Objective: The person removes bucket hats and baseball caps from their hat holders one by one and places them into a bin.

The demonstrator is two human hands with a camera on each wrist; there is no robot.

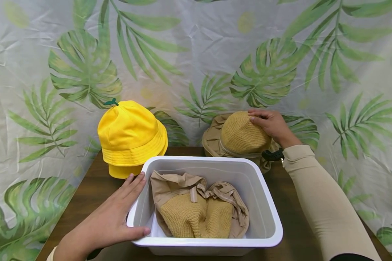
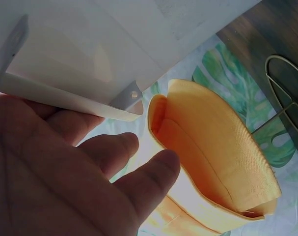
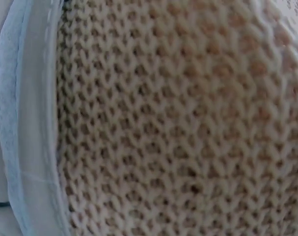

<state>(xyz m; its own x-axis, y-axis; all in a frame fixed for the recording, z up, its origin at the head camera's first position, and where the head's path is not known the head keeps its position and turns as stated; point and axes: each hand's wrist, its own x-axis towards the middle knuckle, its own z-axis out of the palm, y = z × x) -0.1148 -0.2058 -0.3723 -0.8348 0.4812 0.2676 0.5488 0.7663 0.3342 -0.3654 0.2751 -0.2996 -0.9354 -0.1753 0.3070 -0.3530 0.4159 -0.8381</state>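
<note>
My left hand (image 1: 112, 214) rests spread along the left side of a white plastic tub (image 1: 276, 232), fingers straight at its rim. Inside the tub lies a folded sun hat (image 1: 183, 214) with a knitted straw-coloured crown, beige cloth brim and ties. At the back right, my right hand (image 1: 271, 125) pinches the top of another straw-and-beige sun hat (image 1: 240, 134), fingers and thumb on its crown. That hat's knit (image 3: 178, 118) fills the right wrist view, where the hand itself is hidden. The left wrist view shows the left hand (image 2: 85, 162) beside the tub wall (image 2: 90, 59).
A yellow bucket hat (image 1: 130, 130) with a green sprout on top stands behind the tub's left corner, another yellow layer below it. A wire stand (image 2: 281, 98) shows in the left wrist view. Behind the dark wooden table (image 1: 85, 203) hangs a leaf-print cloth (image 1: 196, 47).
</note>
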